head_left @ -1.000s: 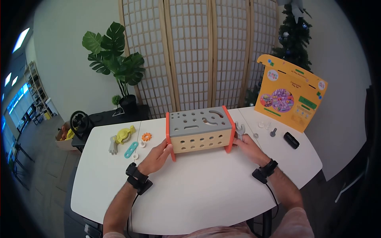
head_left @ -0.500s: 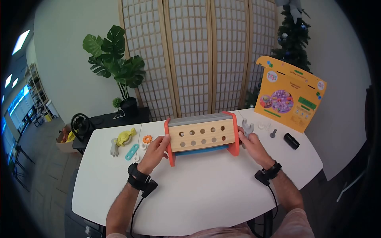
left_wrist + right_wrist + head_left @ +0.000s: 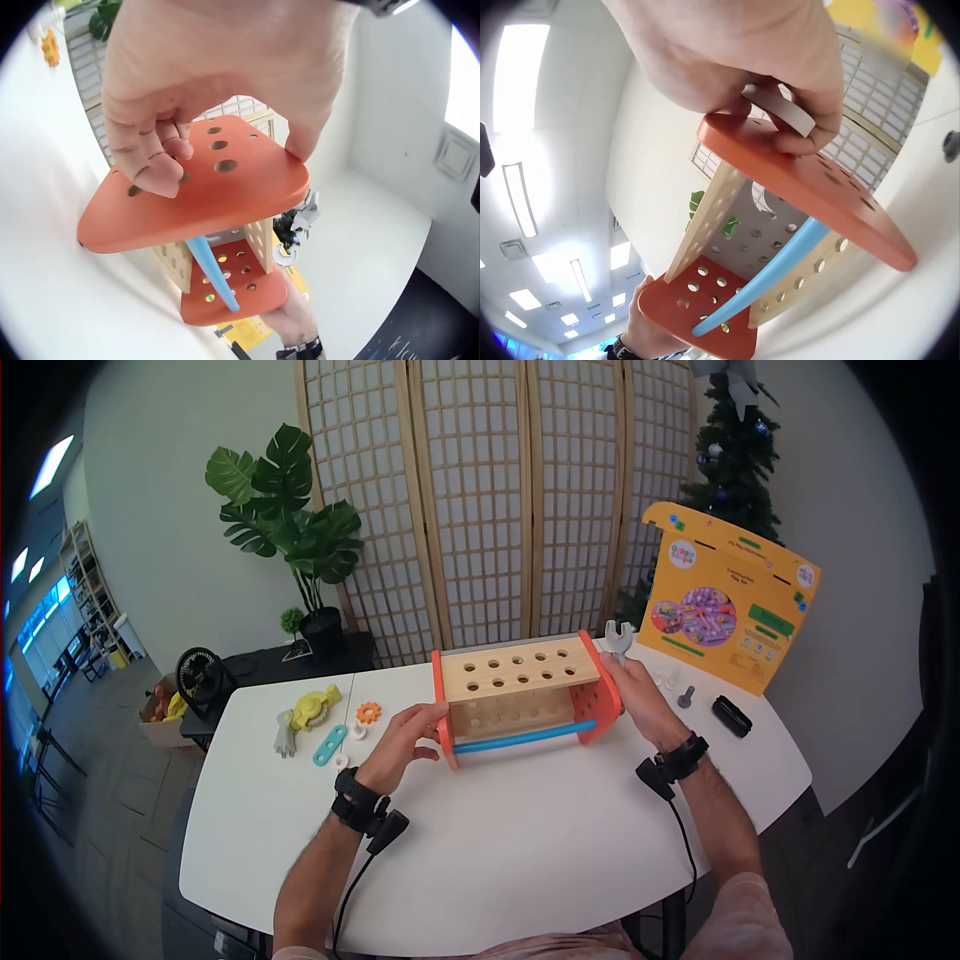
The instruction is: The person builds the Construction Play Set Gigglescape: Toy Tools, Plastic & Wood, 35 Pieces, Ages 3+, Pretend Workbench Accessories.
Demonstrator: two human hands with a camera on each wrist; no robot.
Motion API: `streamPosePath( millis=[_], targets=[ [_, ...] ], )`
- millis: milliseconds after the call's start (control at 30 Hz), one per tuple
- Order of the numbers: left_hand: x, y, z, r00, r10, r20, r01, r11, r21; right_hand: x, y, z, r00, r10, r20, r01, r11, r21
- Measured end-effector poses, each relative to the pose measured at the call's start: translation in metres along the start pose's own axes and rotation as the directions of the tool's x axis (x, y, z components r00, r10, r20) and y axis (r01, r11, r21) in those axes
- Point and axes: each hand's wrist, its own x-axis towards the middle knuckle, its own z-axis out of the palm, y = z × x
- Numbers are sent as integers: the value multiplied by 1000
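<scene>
A toy workbench (image 3: 520,673) is tipped on the table, its holed wooden panel facing up and its blue bar (image 3: 525,737) toward me. My left hand (image 3: 393,750) holds the left red end panel (image 3: 195,199), thumb at its edge and curled fingers against its outer face. At the opposite end, my right hand (image 3: 645,702) grips a grey toy wrench (image 3: 620,639), whose forked head sticks up past the fingers. That same hand also bears on the right red end panel (image 3: 802,176). The grey holed board (image 3: 742,217) shows inside the frame.
Left of the workbench lie a yellow toy piece (image 3: 315,707), a grey piece (image 3: 284,734), a teal strip (image 3: 330,745), an orange gear (image 3: 368,712) and small white parts. A grey bolt (image 3: 686,697), a black case (image 3: 733,716) and a standing yellow box (image 3: 735,595) are on the right.
The workbench has been rolled away from me: its grey top has turned out of the head view, and the wooden panel now faces up. Both hands stayed at its ends; the wrench rose with my right hand.
</scene>
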Motion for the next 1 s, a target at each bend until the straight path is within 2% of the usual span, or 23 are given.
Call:
streamPosePath(
  millis=[133, 267, 433, 533, 633, 867, 967, 1000],
  targets=[
    [8, 10, 6, 994, -94, -60, 91, 994, -56, 18, 4, -7, 989, 150, 15, -147, 982, -118],
    [23, 9, 1, 988, -153, -12, 151, 983, -108, 29, 7, -4, 994, 104, 34, -102, 994, -38],
    [34, 10, 1, 975, -224, 11, 223, 964, -143, 36, 0, -4, 979, 186, 82, -191, 980, 63],
    [39, 8, 6, 967, -252, -31, 243, 954, -178, 41, 2, -9, 970, 221, 105, -229, 971, 63],
    [40, 8, 5, 966, -258, -7, 252, 948, -196, 42, 0, -9, 965, 248, 85, -253, 966, 57],
    [41, 9, 7, 958, -287, 9, 282, 936, -212, 52, 9, -17, 965, 222, 137, -235, 968, 87],
    [41, 7, 6, 958, -283, 38, 284, 935, -211, 55, 8, -20, 964, 241, 111, -248, 967, 56],
    [41, 6, 6, 957, -285, 48, 289, 935, -206, 55, 9, -21, 976, 216, 42, -216, 976, 5]
  ],
)
